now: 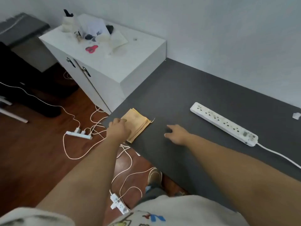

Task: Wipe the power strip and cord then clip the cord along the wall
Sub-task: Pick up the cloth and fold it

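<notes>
A dirty white power strip (224, 123) lies diagonally on the dark grey table (187, 88), its white cord (280, 156) trailing off to the right edge. A folded yellow cloth (138, 123) sits near the table's left corner. My left hand (118, 128) rests on the cloth's left edge, fingers curled onto it. My right hand (176, 133) hovers over the bare tabletop between cloth and strip, fingers spread, holding nothing. A small white clip (296, 115) lies at the far right by the wall.
A white cabinet (104, 62) cluttered with small items stands left of the table against the wall. On the wooden floor lie tangled white cables with two more power strips (79, 134) (118, 203). A dark chair base is at far left.
</notes>
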The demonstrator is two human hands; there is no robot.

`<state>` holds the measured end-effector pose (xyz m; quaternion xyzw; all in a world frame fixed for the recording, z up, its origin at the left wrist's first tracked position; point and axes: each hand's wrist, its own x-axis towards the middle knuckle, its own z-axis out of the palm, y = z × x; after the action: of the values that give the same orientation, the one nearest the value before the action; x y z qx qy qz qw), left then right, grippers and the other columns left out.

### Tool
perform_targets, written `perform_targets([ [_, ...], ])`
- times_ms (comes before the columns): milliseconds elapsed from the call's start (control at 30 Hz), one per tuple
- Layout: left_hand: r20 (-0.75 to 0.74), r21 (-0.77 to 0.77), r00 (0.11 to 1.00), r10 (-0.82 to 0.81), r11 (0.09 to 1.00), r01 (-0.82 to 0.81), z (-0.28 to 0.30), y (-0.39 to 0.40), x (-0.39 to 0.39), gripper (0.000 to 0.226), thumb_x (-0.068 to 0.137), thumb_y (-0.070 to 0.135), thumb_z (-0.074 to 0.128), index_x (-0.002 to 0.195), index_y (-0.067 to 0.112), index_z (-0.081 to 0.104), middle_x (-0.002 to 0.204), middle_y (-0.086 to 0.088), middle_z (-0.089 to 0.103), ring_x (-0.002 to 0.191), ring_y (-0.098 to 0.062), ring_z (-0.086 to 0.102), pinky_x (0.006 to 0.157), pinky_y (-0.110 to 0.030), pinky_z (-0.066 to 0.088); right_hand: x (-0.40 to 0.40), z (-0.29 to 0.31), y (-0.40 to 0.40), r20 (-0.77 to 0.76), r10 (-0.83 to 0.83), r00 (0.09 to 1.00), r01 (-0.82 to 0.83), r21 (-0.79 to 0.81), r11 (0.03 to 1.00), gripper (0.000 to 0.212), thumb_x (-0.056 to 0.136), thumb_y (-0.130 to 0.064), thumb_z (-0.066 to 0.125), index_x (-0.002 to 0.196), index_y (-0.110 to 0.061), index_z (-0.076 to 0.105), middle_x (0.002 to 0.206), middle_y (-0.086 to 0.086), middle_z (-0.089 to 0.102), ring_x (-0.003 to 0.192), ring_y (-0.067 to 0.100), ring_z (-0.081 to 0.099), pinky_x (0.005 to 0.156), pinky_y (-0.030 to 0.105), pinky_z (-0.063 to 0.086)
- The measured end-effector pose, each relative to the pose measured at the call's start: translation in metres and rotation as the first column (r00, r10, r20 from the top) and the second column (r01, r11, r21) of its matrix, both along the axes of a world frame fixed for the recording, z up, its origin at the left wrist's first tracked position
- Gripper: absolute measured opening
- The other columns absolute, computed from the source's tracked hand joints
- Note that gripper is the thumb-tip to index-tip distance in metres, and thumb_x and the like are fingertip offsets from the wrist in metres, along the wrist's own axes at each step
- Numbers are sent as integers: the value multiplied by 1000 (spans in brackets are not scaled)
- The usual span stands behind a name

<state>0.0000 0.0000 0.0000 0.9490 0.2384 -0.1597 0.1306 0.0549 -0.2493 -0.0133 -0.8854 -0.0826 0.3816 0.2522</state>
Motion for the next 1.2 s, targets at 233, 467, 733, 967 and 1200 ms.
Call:
perform_targets([
  [233, -33, -115, 996, 83, 990, -86, -17, 23, 14, 68, 69, 47, 48, 134, 32, 35, 135, -8, 45, 125, -35, 40, 103, -45, 35, -3, -16, 50, -46, -209, 977, 213, 111, 971, 67, 87, -41, 60, 145, -16, 37, 143, 10, 43, 126, 26, 48, 109, 36, 38],
  [467, -17, -420, 993, 119, 900, -116, -13, 40, 28, 92, 61, 40, 85, 138, 27, 35, 131, -2, 48, 111, -23, 53, 88, -35, 49, 22, -25, 89, 99, -254, 962, 244, 104, 964, 90, 77, -55, 65, 149, -18, 24, 146, 10, 32, 134, 30, 36, 111, 45, 35],
  [733, -105, -618, 993, -52, 786, -24, -12, 53, 50, 59, 69, 32, 81, 119, 27, 49, 115, 5, 62, 105, -19, 60, 89, -40, 54, 37, -19, 101, 167, -17, 986, 11, 34, 999, 22, 75, -37, 68, 77, -18, 57, 84, 1, 53, 96, 28, 55, 77, 35, 45],
  [967, 76, -802, 994, -73, 588, 105, 10, 41, 62, 47, 88, 21, 64, 120, 48, 42, 104, -11, 61, 100, -26, 61, 93, -44, 52, 35, -7, 72, -543, -568, 618, 786, 431, 444, 17, 85, -17, 64, 100, -16, 57, 104, 5, 63, 105, 25, 57, 93, 42, 47],
  [1200, 170, -824, 943, -288, 483, 296, 23, -6, 85, 79, 81, 10, 71, 131, 60, 38, 132, 11, 49, 112, -21, 56, 98, -37, 50, 51, 19, 44, -548, -770, 326, 879, 475, 35, 29, 95, -14, 51, 120, -27, 43, 100, 4, 60, 82, 18, 60, 69, 35, 53],
])
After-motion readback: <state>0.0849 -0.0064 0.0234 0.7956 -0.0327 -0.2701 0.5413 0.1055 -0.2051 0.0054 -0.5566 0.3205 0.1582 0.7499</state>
